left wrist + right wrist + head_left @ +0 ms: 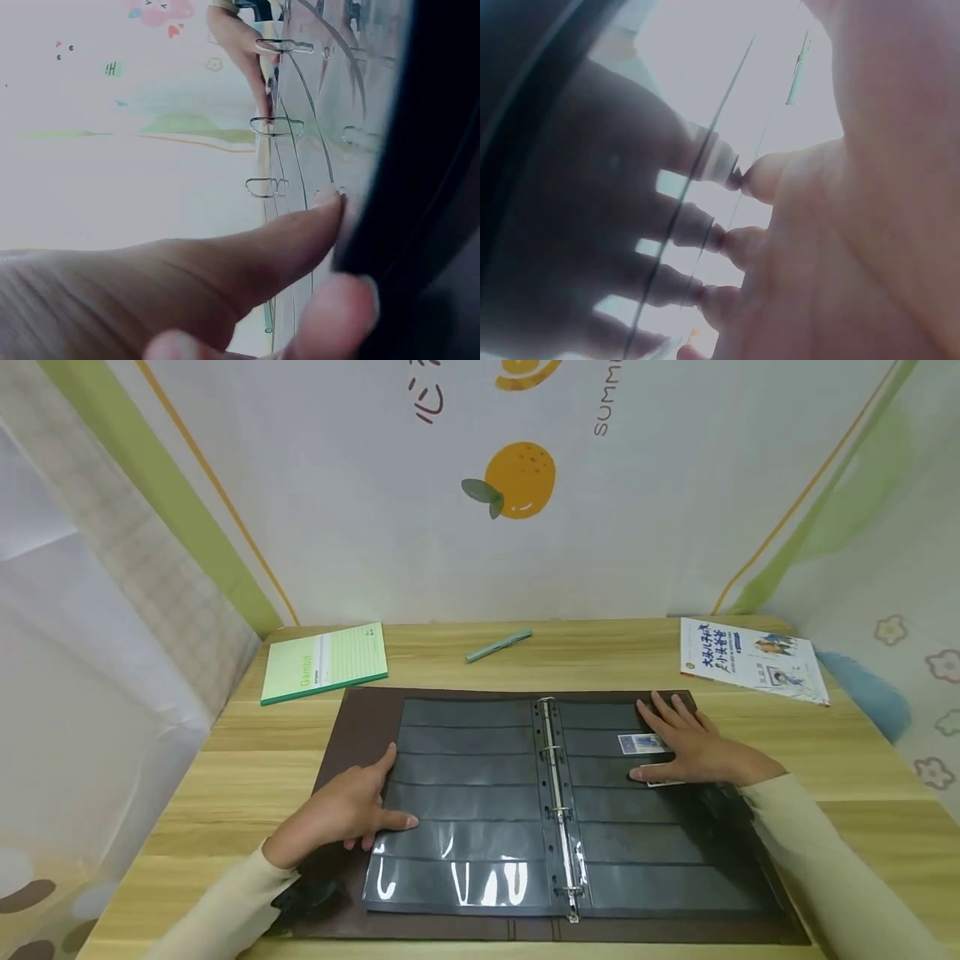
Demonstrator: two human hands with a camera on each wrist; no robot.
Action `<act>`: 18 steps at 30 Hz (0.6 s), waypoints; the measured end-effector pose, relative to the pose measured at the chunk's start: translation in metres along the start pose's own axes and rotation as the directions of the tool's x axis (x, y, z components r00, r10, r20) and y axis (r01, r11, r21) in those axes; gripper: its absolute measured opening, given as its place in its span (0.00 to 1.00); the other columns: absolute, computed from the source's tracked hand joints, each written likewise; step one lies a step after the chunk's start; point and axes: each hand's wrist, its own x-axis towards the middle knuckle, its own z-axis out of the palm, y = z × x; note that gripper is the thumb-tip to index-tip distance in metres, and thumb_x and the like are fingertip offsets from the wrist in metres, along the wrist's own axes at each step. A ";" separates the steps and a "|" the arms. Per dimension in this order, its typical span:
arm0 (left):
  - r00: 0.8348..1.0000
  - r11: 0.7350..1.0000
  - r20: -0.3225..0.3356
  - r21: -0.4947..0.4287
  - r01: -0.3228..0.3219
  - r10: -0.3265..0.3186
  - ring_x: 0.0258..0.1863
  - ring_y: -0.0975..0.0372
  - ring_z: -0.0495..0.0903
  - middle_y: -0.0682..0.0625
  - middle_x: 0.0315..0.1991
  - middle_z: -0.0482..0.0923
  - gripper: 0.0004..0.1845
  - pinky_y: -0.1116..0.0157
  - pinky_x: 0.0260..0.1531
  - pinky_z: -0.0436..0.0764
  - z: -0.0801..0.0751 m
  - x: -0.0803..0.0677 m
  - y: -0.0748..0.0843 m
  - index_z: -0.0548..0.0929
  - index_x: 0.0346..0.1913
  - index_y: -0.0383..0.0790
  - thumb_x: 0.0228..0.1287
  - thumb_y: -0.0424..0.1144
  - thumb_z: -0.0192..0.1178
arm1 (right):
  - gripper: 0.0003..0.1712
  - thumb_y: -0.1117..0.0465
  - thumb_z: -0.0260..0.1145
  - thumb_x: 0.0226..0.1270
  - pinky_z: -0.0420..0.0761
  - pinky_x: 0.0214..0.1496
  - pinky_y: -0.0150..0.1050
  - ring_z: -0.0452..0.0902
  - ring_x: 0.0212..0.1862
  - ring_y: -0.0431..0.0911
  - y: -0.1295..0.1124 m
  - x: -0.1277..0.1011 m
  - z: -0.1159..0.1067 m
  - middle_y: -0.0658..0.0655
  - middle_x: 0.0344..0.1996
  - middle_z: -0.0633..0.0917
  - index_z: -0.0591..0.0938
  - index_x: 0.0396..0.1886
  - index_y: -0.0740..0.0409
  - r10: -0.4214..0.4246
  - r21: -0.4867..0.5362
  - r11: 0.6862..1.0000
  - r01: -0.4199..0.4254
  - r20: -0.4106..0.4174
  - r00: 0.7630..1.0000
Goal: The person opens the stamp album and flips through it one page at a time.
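Observation:
A dark brown ring binder (442,928) lies spread on the table, with black pocket pages (468,800) on both sides of its metal rings (556,785). On the left page's outer edge rests my left hand (345,806), thumb on the page and index finger along the edge; some of its fingertips are partly hidden. My right hand (693,752) lies spread on the upper right page. Beside its fingers shows a small stamp-like piece (641,743) with a white border. A second white-edged piece (663,784) is mostly covered by that hand.
A green notebook (322,664) lies at the back left of the wooden table (225,760). A pale green pen (498,646) lies behind the binder, and a white picture booklet (753,660) at the back right. A printed curtain (420,552) hangs along the far edge.

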 end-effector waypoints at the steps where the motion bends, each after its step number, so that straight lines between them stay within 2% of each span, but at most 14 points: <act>1: 1.000 1.000 -0.004 0.014 0.010 -0.010 0.04 0.63 0.70 0.50 0.10 0.76 0.63 0.65 0.10 0.72 0.001 0.000 0.000 0.43 0.81 0.35 0.55 0.52 0.76 | 0.69 0.30 0.70 0.57 0.30 0.72 0.76 0.25 0.79 0.72 0.000 0.000 0.000 0.70 0.81 0.37 0.46 0.83 0.60 -0.001 -0.003 1.000 0.001 -0.002 1.000; 5: 0.999 0.997 -0.014 0.072 0.035 -0.034 0.05 0.62 0.73 0.50 0.10 0.76 0.63 0.65 0.11 0.73 0.005 0.002 0.002 0.45 0.82 0.37 0.54 0.55 0.76 | 0.67 0.32 0.70 0.59 0.34 0.72 0.77 0.29 0.80 0.72 0.007 -0.002 -0.006 0.72 0.80 0.41 0.47 0.82 0.62 -0.022 -0.026 0.999 0.022 -0.028 0.999; 8: 0.999 0.994 -0.022 0.100 0.041 -0.039 0.07 0.61 0.74 0.50 0.11 0.76 0.62 0.65 0.12 0.73 0.007 0.003 0.001 0.47 0.82 0.38 0.53 0.56 0.75 | 0.65 0.34 0.71 0.60 0.46 0.72 0.76 0.41 0.78 0.74 0.015 -0.003 -0.015 0.75 0.79 0.49 0.50 0.81 0.67 -0.037 -0.096 0.995 0.028 -0.097 0.995; 11: 0.999 0.987 -0.043 0.159 0.030 -0.023 0.13 0.61 0.77 0.49 0.14 0.76 0.61 0.65 0.15 0.72 0.007 0.004 0.000 0.50 0.81 0.36 0.53 0.57 0.75 | 0.66 0.34 0.72 0.58 0.55 0.70 0.74 0.49 0.74 0.75 0.022 -0.003 -0.022 0.78 0.75 0.55 0.52 0.79 0.72 -0.008 -0.147 0.989 -0.014 -0.146 0.989; 15: 0.997 0.968 -0.073 0.250 0.003 0.015 0.26 0.59 0.80 0.44 0.26 0.82 0.61 0.64 0.22 0.71 0.008 0.005 -0.001 0.56 0.79 0.32 0.50 0.61 0.75 | 0.69 0.32 0.74 0.54 0.56 0.69 0.74 0.51 0.72 0.76 0.027 -0.003 -0.026 0.80 0.74 0.56 0.54 0.78 0.74 0.048 -0.145 0.987 -0.068 -0.136 0.990; 18: 0.997 0.963 -0.077 0.271 -0.006 0.027 0.31 0.58 0.80 0.43 0.29 0.82 0.62 0.63 0.23 0.71 0.009 0.006 -0.002 0.57 0.78 0.31 0.49 0.62 0.75 | 0.69 0.33 0.75 0.52 0.58 0.69 0.74 0.53 0.71 0.77 0.027 -0.002 -0.027 0.81 0.72 0.58 0.55 0.77 0.76 0.052 -0.143 0.987 -0.072 -0.139 0.989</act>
